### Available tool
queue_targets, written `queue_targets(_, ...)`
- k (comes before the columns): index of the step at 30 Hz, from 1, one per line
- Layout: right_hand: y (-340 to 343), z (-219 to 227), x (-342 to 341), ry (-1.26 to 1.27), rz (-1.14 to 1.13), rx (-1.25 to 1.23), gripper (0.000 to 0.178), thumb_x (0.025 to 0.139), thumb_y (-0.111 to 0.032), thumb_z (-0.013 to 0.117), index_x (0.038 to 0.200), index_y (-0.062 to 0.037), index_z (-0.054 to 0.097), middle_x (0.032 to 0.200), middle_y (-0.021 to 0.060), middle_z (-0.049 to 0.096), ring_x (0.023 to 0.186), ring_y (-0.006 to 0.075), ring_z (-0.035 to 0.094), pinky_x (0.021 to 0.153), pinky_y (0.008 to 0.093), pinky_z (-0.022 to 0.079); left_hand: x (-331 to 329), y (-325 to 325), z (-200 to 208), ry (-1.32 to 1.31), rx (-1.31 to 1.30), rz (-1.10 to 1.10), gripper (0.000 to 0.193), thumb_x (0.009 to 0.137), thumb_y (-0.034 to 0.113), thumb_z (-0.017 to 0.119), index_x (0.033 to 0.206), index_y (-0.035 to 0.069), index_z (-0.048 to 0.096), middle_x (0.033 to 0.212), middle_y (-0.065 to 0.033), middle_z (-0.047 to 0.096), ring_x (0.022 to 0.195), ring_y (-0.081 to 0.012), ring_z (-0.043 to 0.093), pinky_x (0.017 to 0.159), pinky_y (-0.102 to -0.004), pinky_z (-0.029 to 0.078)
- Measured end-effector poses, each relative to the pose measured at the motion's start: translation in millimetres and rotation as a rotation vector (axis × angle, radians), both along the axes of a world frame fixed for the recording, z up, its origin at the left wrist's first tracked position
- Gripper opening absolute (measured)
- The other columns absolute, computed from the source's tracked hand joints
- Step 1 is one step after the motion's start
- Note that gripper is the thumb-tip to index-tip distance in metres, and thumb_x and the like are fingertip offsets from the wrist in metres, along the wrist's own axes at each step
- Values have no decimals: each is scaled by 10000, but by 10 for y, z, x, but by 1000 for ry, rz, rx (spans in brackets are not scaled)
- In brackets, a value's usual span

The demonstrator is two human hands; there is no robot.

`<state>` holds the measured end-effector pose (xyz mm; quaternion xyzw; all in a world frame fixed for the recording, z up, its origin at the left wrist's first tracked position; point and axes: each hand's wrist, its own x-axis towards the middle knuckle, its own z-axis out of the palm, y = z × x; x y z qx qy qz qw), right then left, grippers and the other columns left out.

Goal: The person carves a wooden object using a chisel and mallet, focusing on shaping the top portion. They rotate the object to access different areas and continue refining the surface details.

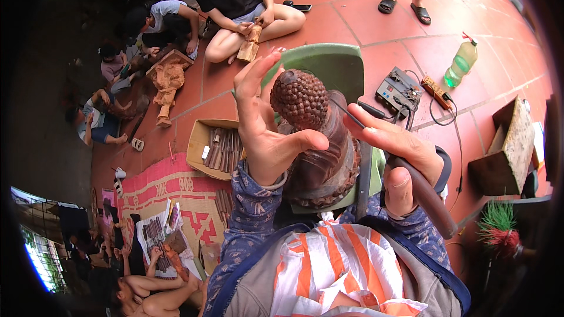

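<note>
A dark brown wooden statue point(299, 103) with a knobbed, curled-hair head stands in front of me on a green plastic chair point(341, 58). My left hand point(261, 132) is at the left side of its head, fingers spread and thumb stretched across the near side of the carving; whether it touches the wood I cannot tell. Between the fingers and thumb of my right hand point(408, 155) is a carving chisel with a thick brown handle point(424, 199). Its thin metal blade point(346, 113) points up and left toward the statue's shoulder, just right of the head.
Left of the statue lies a cardboard box point(197, 141) of chisels, on the tiles beside a patterned mat point(155, 182). To the right are a control box point(398, 91), a power strip point(437, 91) with cables, a green bottle point(461, 63) and a wooden box point(502, 152). Several people sit around with carvings.
</note>
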<state>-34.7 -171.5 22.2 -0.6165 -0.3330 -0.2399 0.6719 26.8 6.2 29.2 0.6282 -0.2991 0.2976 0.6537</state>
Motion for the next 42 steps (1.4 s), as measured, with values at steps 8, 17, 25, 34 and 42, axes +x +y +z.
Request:
queue_targets(8, -144, 158, 12, 192, 309, -43, 262, 744, -24, 761, 972, 74, 676, 959, 225, 693, 913, 271, 697, 819, 322, 545, -462, 228, -4, -308, 525, 427, 270, 688, 325, 807, 841, 143, 679, 1027, -61, 505, 1043, -253, 496, 966, -472, 403)
queue_targets(17, 103, 260, 112, 218, 148, 91, 75, 808, 44, 695, 834, 31, 626, 817, 95, 664, 742, 117, 629, 659, 243, 497, -545, 51, -71, -34, 316, 329, 316, 745, 266, 794, 955, 78, 650, 1025, -85, 492, 988, -233, 516, 967, -439, 385)
queue_targets(25, 90, 848, 478, 39, 32, -358, 86, 876, 79, 573, 837, 54, 500, 822, 139, 591, 905, 260, 674, 784, 337, 569, -319, -130, -191, 217, 152, 3, 1125, 677, 106, 816, 1474, 20, 28, 1336, -188, 368, 1239, -293, 445, 1066, -397, 355)
queue_targets(34, 114, 997, 494, -150, -55, -560, 124, 855, -24, 663, 809, 21, 557, 685, 42, 457, 558, 112, 421, 491, 273, 317, -264, -114, -242, 192, 69, -109, 932, 719, -9, 648, 1451, 1, 71, 1341, -211, 370, 1250, -276, 440, 1058, -387, 364)
queue_targets(42, 143, 1018, 493, -157, -71, -605, 114, 880, -22, 635, 808, 13, 554, 686, 32, 458, 545, 92, 386, 479, 262, 309, -255, -117, -255, 187, 55, -111, 920, 713, -19, 646, 1447, -5, 91, 1345, -215, 368, 1254, -280, 434, 1061, -383, 356)
